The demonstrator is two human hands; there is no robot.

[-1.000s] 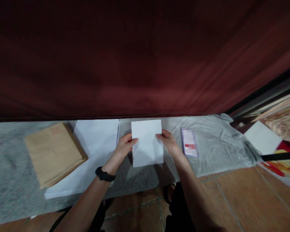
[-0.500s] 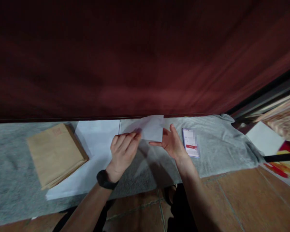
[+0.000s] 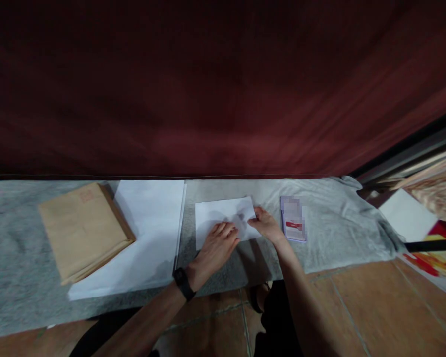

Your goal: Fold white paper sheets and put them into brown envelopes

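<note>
Paper [image 3: 211, 214] shifted lower, below frame centre, left hand [image 3: 216, 247] unclenched over near edge, right hand [image 3: 267, 226] pinching right edge

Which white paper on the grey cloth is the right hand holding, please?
The small white paper rectangle, pinched at its right edge; the larger white sheets lie partly beneath brown paper envelopes.
</note>
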